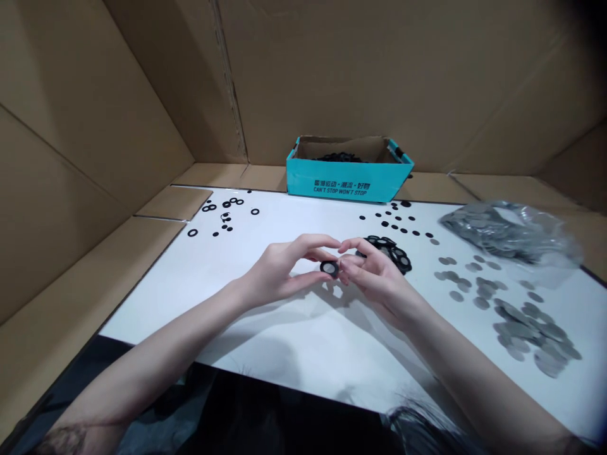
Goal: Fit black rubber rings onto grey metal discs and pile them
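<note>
A small black ring with a grey disc in its middle (329, 268) is held above the white table. My left hand (296, 265) grips it from the left between thumb and fingers. My right hand (372, 272) meets it from the other side, its thumb and fingertips pinched at the ring's right edge. Whether something else sits between the right fingertips is too small to tell. Just behind my right hand lies a pile of black rings with grey centres (398, 256), partly hidden by the fingers.
Loose grey discs (526, 325) lie scattered at the right, below a clear plastic bag of grey discs (502, 230). Black discs (397, 218) dot the back; black rings (192, 232) lie at left. A turquoise box (348, 180) with black pieces inside stands before cardboard walls (403, 76).
</note>
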`<state>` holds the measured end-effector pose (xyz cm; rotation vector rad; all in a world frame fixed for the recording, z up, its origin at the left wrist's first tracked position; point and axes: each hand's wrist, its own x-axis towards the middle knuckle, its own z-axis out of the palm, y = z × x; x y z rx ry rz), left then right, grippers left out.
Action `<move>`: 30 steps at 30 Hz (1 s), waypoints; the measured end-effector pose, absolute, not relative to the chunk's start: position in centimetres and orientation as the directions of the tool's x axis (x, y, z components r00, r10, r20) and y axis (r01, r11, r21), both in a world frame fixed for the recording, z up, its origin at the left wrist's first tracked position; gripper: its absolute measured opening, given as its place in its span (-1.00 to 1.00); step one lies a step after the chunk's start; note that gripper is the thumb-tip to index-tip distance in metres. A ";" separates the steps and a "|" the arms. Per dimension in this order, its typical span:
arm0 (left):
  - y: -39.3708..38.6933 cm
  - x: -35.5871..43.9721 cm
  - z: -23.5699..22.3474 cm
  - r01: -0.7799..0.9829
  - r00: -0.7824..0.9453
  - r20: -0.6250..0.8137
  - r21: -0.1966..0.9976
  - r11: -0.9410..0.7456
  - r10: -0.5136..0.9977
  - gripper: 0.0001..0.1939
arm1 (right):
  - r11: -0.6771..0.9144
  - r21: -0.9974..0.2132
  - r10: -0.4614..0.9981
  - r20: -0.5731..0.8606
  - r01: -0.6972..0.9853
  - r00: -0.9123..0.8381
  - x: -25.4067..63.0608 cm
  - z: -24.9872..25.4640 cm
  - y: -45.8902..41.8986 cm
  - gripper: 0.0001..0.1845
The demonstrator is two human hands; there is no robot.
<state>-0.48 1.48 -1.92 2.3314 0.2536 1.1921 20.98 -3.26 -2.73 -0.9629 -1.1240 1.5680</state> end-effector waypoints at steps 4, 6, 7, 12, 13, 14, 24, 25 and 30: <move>1.3 -0.6 -1.8 -0.064 0.585 0.660 0.616 -0.785 0.471 -0.47 | -0.148 -0.953 0.965 -0.080 -0.265 -0.251 20.9 -2.6 -3.3 -0.47; 1.3 -0.6 -1.9 -0.055 0.585 0.645 0.636 -0.770 0.491 -0.48 | -0.156 -0.947 0.964 -0.083 -0.281 -0.254 20.7 -3.0 -3.3 -0.49; 1.3 -0.6 -2.0 -0.052 0.588 0.642 0.637 -0.769 0.492 -0.49 | -0.162 -0.947 0.963 -0.089 -0.279 -0.255 20.6 -3.1 -3.3 -0.49; 1.6 -0.7 -2.4 0.041 0.626 0.587 0.633 -0.773 0.514 -0.46 | -0.148 -0.975 0.976 -0.117 -0.164 -0.182 20.7 -3.0 -3.1 -0.45; 1.8 -0.9 -2.4 0.076 0.631 0.564 0.638 -0.767 0.532 -0.43 | -0.125 -0.986 0.982 -0.107 -0.109 -0.157 21.1 -2.6 -2.9 -0.45; 2.0 -1.1 -2.4 0.111 0.627 0.546 0.643 -0.757 0.555 -0.40 | -0.094 -0.995 0.988 -0.089 -0.032 -0.129 21.8 -2.2 -2.8 -0.46; 6.7 -5.0 -1.3 0.361 0.402 0.490 0.691 -0.626 0.773 -0.53 | 0.074 -0.616 0.948 0.288 0.784 0.137 29.5 -1.2 -1.0 -0.76; 6.9 -5.3 -1.3 0.379 0.387 0.486 0.691 -0.616 0.784 -0.53 | 0.066 -0.605 0.948 0.287 0.793 0.140 29.6 -1.5 -0.8 -0.77; 8.0 -6.6 -1.3 0.517 0.342 0.438 0.651 -0.556 0.831 -0.50 | 0.042 -0.578 0.937 0.307 0.815 0.169 29.8 -1.8 -0.4 -0.78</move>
